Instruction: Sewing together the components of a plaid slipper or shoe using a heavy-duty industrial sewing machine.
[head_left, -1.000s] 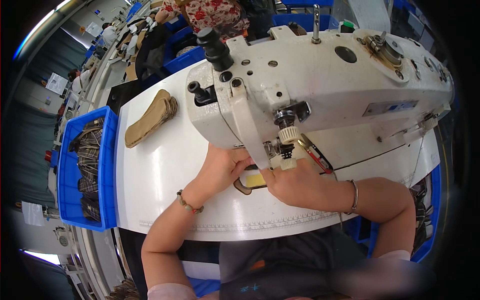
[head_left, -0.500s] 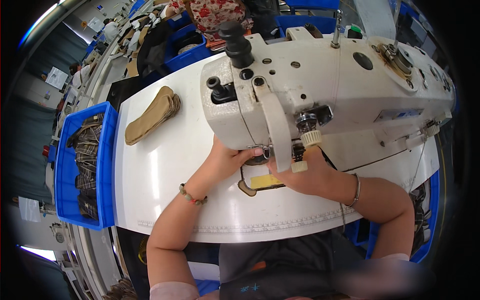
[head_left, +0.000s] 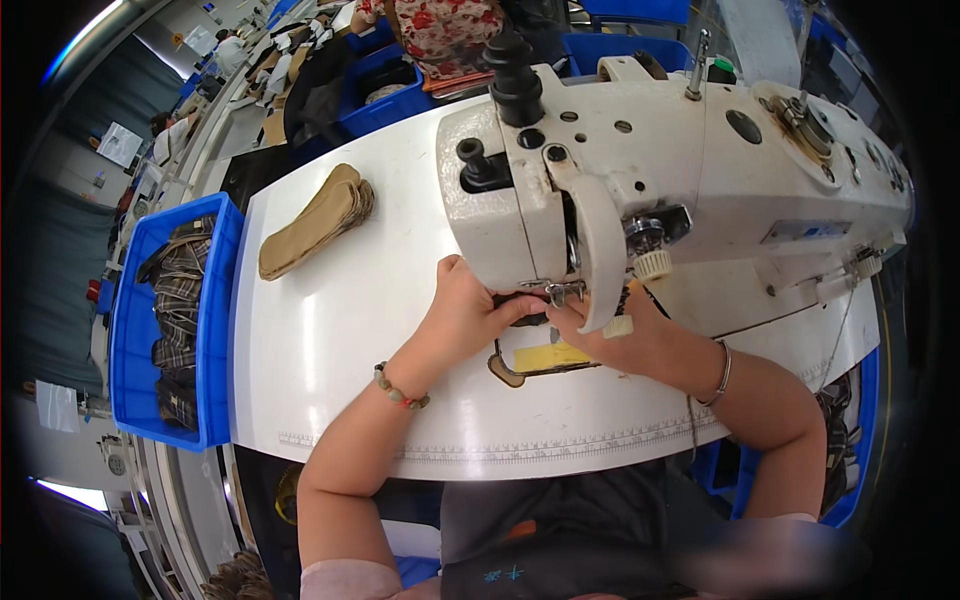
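A dark piece of cloth (head_left: 535, 320) sits low under the front end of the white sewing machine (head_left: 670, 165), by the left fingers (head_left: 514, 311) and right fingers (head_left: 570, 318). Most of it is hidden.

Dark curtains (head_left: 60, 270) hang along the wall (head_left: 75, 178).

Under the off-white metal sewing machine (head_left: 655, 150), I can't identify the small dark piece (head_left: 536, 320); the machine's curved white lever (head_left: 605, 240) hides part of the bare right hand (head_left: 630, 335). Beyond the machine, my view crops a person in red-flowered clothing (head_left: 450, 35).
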